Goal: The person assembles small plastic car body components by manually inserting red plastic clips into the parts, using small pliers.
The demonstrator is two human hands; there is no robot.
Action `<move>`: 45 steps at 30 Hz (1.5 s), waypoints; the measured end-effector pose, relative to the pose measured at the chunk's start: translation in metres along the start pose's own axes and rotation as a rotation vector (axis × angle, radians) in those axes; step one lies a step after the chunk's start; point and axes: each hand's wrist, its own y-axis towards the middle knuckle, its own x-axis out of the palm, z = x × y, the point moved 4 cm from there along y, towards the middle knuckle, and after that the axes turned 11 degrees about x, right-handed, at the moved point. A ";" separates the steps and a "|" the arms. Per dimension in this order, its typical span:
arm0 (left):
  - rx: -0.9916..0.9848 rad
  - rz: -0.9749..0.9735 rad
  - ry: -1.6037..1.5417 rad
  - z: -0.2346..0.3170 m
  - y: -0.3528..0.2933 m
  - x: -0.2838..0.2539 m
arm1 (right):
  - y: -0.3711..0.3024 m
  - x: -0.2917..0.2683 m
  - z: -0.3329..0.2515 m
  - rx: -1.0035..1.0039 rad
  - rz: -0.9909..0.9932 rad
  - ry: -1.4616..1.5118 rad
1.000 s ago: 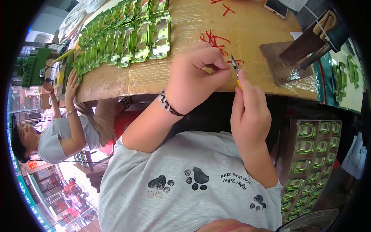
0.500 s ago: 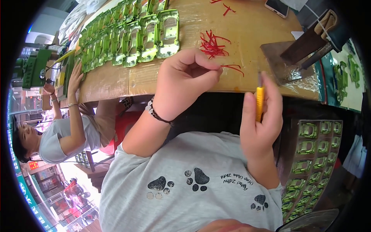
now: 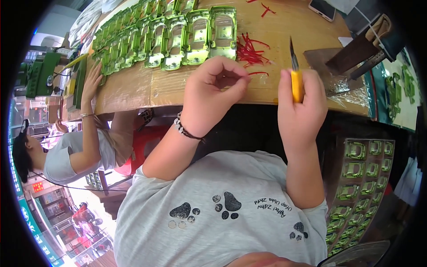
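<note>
Left hand (image 3: 207,95) pinches a thin red strip (image 3: 260,73) between thumb and forefinger, over the near edge of the desk (image 3: 171,89); right hand (image 3: 302,107) grips a yellow-handled knife (image 3: 296,86), blade pointing away from the body. Just beyond the left fingertips lies a pile of red strips (image 3: 251,51), beside rows of green frames (image 3: 165,38); a co-worker (image 3: 71,151) is off to the left

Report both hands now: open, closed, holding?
Left hand: closed in a pinch, thin curved red strip at the fingertips; whether gripped can't be told.
Right hand: closed, holding a yellow-handled knife with a slim, pointed metal blade.
</note>
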 end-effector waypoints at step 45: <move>-0.198 0.127 -0.133 -0.007 -0.019 -0.003 | -0.059 0.002 -0.013 -0.031 -0.225 -0.394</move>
